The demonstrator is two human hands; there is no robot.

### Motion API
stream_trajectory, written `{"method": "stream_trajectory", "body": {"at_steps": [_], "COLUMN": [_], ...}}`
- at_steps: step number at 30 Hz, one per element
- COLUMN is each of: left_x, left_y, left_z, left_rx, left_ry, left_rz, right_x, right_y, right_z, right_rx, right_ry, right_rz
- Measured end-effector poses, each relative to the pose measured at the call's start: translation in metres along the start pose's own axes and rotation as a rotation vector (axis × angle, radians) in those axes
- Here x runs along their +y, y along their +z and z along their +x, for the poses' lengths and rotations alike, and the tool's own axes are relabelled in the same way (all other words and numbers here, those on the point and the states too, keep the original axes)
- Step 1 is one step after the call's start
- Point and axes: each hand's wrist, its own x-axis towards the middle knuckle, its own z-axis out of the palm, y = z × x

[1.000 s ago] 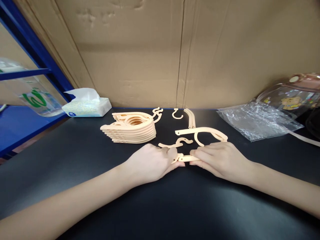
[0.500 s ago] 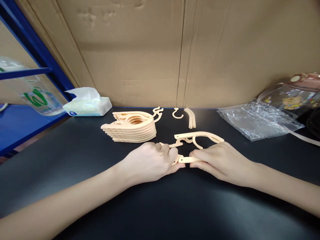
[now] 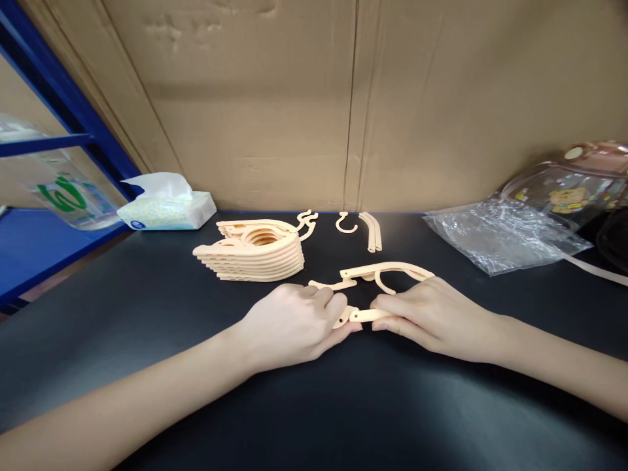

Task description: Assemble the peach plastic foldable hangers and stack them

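Centrally, hanger parts [image 3: 364,316] between left hand [image 3: 294,324] and right hand [image 3: 432,318], both closed around them.

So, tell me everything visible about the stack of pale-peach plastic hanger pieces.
The stack of pale-peach, plastic-looking hanger pieces lies flat on the black tabletop in several layers. Its outline bends at a rounded right end, two arms pointing left, with a round opening near the bend. Curved hooks show at its far right corner. The left hand is just in front; whether it touches is unclear.

One hanger stack [image 3: 260,263], one tissue pack [image 3: 169,210]
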Motion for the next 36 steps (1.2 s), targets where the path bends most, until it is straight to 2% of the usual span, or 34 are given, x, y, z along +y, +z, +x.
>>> {"method": "stream_trajectory", "body": {"at_steps": [13,36], "left_x": [0.0013,0.0028], "left_y": [-0.0005,-0.0024], "left_z": [-0.0011,-0.0020], "left_rx": [0.076,0.000], "left_ry": [-0.025,-0.019], "left_rz": [-0.041,-0.083], "right_x": [-0.0008,-0.0069], "right_y": [-0.0004,0.0029], "right_z": [0.0003,-0.0015], "right_rx": [-0.020,0.031], "right_ry": [0.005,-0.042], "right_rz": [-0.018,-0.074]}}
